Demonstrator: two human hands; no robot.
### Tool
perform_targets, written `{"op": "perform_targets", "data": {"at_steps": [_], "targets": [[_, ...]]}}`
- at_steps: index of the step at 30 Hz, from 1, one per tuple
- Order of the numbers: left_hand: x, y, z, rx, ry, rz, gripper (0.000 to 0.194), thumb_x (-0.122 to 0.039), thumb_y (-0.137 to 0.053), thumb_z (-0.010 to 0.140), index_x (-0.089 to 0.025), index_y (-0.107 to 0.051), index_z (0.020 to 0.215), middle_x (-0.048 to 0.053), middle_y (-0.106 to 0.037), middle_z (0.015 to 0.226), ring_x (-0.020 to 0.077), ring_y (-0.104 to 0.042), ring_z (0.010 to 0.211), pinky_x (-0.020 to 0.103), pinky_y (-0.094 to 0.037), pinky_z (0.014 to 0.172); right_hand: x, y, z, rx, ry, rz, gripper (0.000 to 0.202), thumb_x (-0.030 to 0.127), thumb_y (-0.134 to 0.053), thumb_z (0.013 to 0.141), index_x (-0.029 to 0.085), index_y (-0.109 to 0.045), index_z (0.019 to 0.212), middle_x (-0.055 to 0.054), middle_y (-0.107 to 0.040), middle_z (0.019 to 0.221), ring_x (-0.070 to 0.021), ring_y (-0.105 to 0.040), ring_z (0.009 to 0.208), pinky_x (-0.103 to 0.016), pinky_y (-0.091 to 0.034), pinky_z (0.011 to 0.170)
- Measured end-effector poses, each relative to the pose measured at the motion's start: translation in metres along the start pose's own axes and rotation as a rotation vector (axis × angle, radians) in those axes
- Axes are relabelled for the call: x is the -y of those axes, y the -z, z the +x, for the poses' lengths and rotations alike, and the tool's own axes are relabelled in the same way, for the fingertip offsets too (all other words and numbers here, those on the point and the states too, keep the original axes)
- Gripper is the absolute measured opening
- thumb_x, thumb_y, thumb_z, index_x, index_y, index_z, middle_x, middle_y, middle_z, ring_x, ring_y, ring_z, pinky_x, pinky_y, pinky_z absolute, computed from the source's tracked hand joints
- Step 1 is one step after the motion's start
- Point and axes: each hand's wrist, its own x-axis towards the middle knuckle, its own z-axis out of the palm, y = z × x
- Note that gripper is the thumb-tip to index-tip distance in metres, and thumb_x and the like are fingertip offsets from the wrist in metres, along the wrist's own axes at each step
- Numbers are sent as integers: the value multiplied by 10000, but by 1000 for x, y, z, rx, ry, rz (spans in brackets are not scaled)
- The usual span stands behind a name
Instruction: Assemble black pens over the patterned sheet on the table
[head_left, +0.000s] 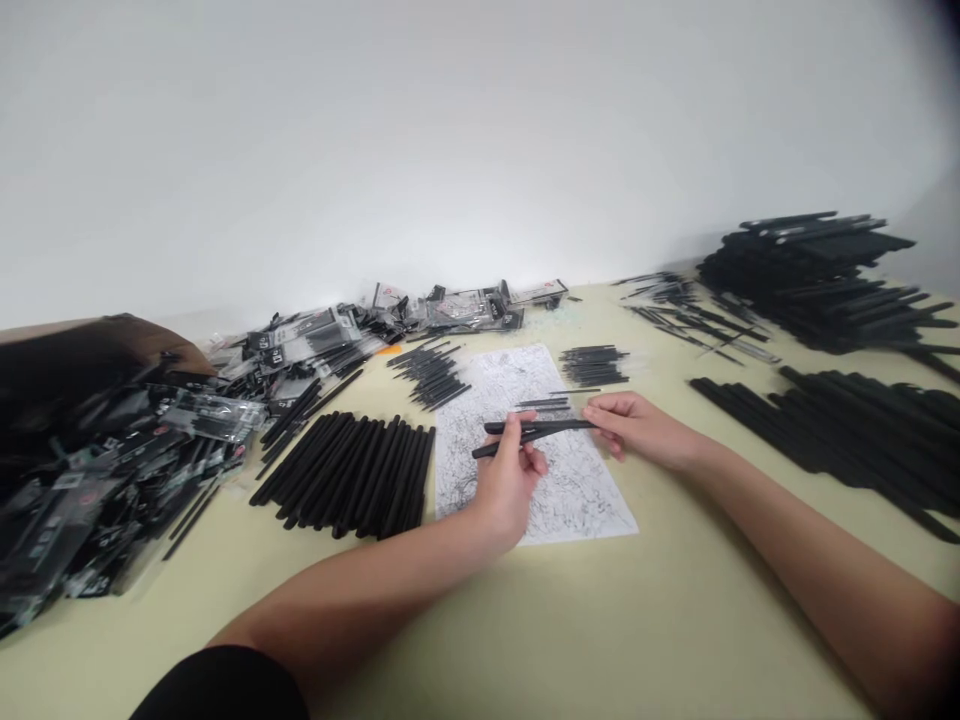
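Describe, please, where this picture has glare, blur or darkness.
Head view: glare on clear flat plastic packets at left; head view: long black cylindrical sticks at right look smeared; head view: top right corner dark, white wall brighter toward its middle; head view: fine detail on the held slim black rods is unclear.

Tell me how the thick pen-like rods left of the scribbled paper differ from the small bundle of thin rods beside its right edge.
The thick rods are plainly fatter than the thin rods. The thick rods lie nearer, pointing roughly away; the thin rods lie farther off, crosswise. Both are dark and lie on the table.
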Motion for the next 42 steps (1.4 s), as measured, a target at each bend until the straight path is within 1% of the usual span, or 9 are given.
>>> {"op": "perform_targets", "data": {"at_steps": [7, 13, 16, 21, 25, 30, 33, 36, 42], "targets": [[0, -1, -1, -10, -12, 1, 549, -541, -820, 613, -128, -674, 943, -52, -428, 597, 60, -429, 537, 201, -369, 556, 2, 0, 1, 11, 48, 70, 433, 535, -753, 699, 193, -487, 686, 66, -477, 481, -60, -394, 433, -209, -322, 436], [1, -1, 0, -27, -10, -7, 555, -584, -789, 630, -129, -665, 923, -50, -433, 605, 58, -428, 526, 204, -377, 551, -1, 1, -1, 23, 6, 9, 530, 674, -587, 786, 186, -497, 602, 34, -475, 439, -70, -418, 386, -221, -320, 408], [1, -1, 0, -27, -22, -3, 552, -590, -787, 628, -125, -666, 900, -50, -430, 605, 57, -425, 523, 204, -372, 541, 0, 0, -2, 36, -8, -17, 545, 653, -582, 802, 182, -478, 549, 27, -470, 435, -69, -420, 383, -222, -337, 407], [1, -1, 1, -37, -10, -16, 587, -586, -808, 598, -125, -667, 932, -54, -438, 606, 54, -425, 516, 200, -373, 539, 2, -1, 0, -13, 28, 64, 449, 540, -756, 691, 187, -483, 644, 66, -462, 463, -55, -399, 399, -199, -330, 395], [1, -1, 1, -37, 1, -22, 608, -598, -795, 610, -122, -666, 965, -52, -440, 609, 54, -425, 517, 199, -373, 540, -1, -2, 1, -70, 36, 146, 469, 456, -840, 604, 201, -461, 712, 90, -453, 511, -51, -413, 397, -192, -326, 385], [0, -1, 0, -24, 1, -17, 625, -614, -786, 609, -124, -670, 979, -50, -440, 609, 56, -426, 519, 197, -374, 540, 0, -2, -1, 8, 26, 54, 496, 653, -638, 754, 183, -514, 651, 49, -467, 441, -59, -390, 372, -211, -315, 386], [-1, -2, -1, -24, -4, -10, 612, -597, -803, 597, -128, -673, 968, -50, -437, 610, 57, -424, 522, 198, -370, 536, 1, -3, -2, -9, -3, 20, 559, 685, -552, 800, 184, -482, 563, 32, -455, 427, -66, -407, 379, -218, -335, 397], [-1, -2, -1, -28, -6, -4, 573, -563, -815, 604, -129, -673, 951, -50, -437, 613, 56, -425, 525, 199, -368, 540, 2, -3, -1, -13, 15, 32, 508, 626, -623, 783, 188, -468, 579, 37, -474, 448, -69, -423, 403, -217, -346, 418], [1, -2, 1, -26, -14, -1, 551, -540, -814, 623, -125, -668, 953, -52, -428, 602, 59, -426, 531, 199, -369, 544, 1, -3, 2, -32, 29, 82, 436, 514, -798, 648, 189, -524, 749, 70, -498, 518, -57, -423, 434, -200, -332, 428]]}}
